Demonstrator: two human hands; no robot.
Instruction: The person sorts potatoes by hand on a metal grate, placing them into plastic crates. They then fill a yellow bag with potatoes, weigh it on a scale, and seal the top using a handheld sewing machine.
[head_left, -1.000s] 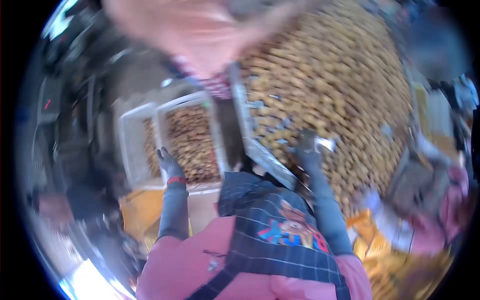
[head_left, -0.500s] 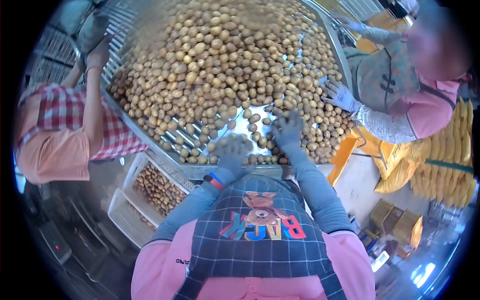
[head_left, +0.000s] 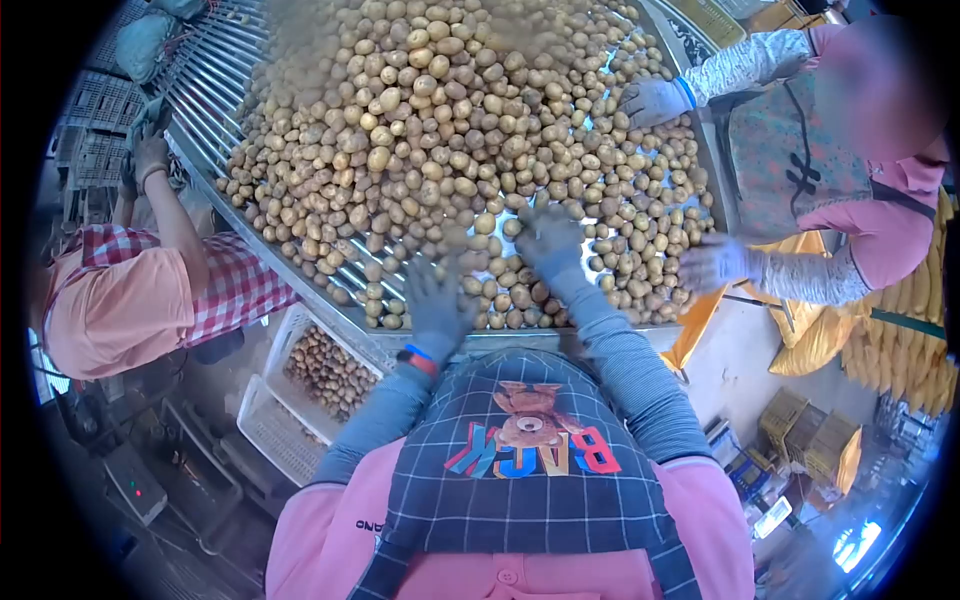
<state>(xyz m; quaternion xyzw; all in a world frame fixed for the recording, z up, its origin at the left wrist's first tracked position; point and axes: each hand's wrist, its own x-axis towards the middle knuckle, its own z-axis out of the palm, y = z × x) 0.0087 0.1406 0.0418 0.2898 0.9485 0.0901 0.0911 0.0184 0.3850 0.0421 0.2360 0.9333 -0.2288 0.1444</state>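
Observation:
Many small, round, brown potato-like items [head_left: 430, 130] are heaped on a metal sorting table [head_left: 275, 265] in front of me. My left hand [head_left: 437, 303], gray-gloved, lies over the near edge of the heap with its fingers spread, touching a few of the items. My right hand [head_left: 550, 240], also gray-gloved, reaches farther into the heap with its fingers apart and slightly blurred. Nothing shows gripped in either hand. Bright metal shows between the items near both hands.
A co-worker at the right rests two gloved hands [head_left: 655, 102] on the heap's right side. Another co-worker in a checkered apron [head_left: 235, 285] stands at the left. White crates [head_left: 285, 425] stand below left; yellow sacks [head_left: 900, 370] are at the right.
My left hand has shifted left, and my right hand has moved left and forward. Items now cover more of the bare metal between them. The right co-worker's hands have moved.

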